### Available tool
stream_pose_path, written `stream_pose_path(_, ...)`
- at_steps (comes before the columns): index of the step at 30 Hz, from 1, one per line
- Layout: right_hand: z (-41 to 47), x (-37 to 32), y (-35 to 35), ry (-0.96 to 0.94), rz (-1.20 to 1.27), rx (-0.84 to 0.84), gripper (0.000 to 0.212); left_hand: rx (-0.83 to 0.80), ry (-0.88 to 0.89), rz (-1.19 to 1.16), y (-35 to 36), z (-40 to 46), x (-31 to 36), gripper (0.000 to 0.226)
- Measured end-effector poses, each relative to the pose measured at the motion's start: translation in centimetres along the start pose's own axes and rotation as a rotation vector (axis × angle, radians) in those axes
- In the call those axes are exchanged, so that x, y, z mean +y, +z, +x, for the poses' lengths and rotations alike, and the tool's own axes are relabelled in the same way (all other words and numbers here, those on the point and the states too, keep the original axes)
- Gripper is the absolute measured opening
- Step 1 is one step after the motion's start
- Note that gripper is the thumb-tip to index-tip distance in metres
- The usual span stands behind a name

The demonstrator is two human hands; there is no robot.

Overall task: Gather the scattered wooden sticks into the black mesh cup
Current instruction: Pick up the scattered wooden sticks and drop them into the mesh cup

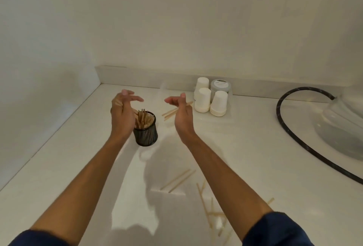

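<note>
On counter (pixel 255 147), one mesh cup (pixel 146 132), four paper cups (pixel 211 99)

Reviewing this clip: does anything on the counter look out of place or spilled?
Yes. Loose wooden sticks lie scattered at crossing angles on the white counter near the right forearm, with two more mid-counter and a few behind the right hand. The black mesh cup stands upright, already holding sticks.
</note>
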State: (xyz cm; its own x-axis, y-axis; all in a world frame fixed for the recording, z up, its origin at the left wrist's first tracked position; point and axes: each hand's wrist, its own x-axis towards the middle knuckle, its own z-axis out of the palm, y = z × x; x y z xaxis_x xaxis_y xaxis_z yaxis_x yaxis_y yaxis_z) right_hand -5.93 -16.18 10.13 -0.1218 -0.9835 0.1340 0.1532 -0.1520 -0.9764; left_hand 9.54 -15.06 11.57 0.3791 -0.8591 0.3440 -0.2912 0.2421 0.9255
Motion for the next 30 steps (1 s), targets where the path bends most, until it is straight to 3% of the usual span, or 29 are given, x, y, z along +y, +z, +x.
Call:
stream_pose_path(8, 4.1, 2.2, 5.2, -0.018, -0.185, -0.085, 0.055, 0.003, -0.155, 0.270, -0.3, 4.3, -2.1, 0.064)
stream_pose_path(13, 4.5, 5.4, 6.4, 0.055, -0.406, -0.199, 0.052, -0.161, -0.233, 0.453, 0.8, 4.1, -5.3, 0.062)
stream_pose_path(17, 4.7, 6.6, 6.6, 0.185, -0.513, -0.339, 0.048, -0.310, -0.346, 0.399, 0.9, 3.6, -6.8, 0.053)
stream_pose_path(24, 5.4, 3.8, 6.8, 0.072, -0.284, -0.115, 0.050, -0.212, -0.242, 0.206, 0.6, 5.1, -5.4, 0.055)
stream_pose_path(26, 5.4, 3.9, 7.0, 0.085, -0.392, -0.185, 0.049, -0.226, -0.268, 0.186, 0.9, 5.5, -5.4, 0.057)
stream_pose_path(30, 4.8, 5.5, 7.1, 0.147, -0.737, -0.492, 0.045, -0.343, -0.370, 0.273, 1.4, 5.1, -6.9, 0.042)
